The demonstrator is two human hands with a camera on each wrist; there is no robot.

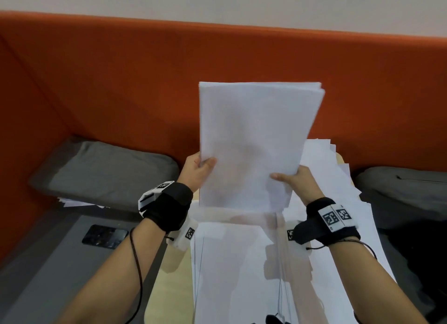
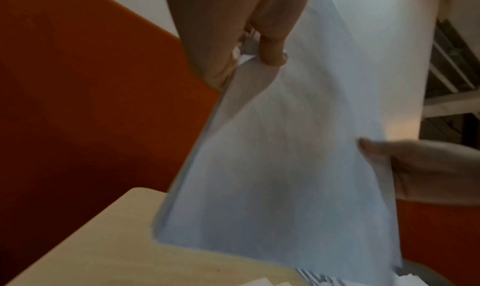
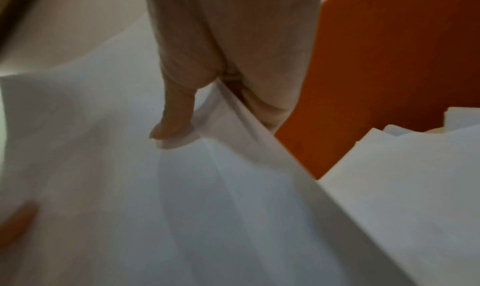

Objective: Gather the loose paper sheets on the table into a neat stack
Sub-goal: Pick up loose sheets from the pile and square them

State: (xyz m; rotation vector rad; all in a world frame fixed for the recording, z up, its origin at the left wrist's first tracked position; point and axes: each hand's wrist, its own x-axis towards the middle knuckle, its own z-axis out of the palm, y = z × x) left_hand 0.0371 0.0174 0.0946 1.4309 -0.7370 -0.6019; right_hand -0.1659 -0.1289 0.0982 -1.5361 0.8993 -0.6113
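The gathered stack [image 1: 254, 142] stands upright, long axis vertical, above the tabletop [image 1: 169, 275], pinched at its lower side edges by left hand [image 1: 197, 171] and right hand [image 1: 300, 182], loose sheets [image 1: 338, 178] lying directly beneath.

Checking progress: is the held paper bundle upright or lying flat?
Upright: both hands, left hand and right hand, grip bundle above table sheets.

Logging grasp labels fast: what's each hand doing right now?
Left hand: grip closed on the left edge of the upright sheets.
Right hand: grip closed on their right edge.
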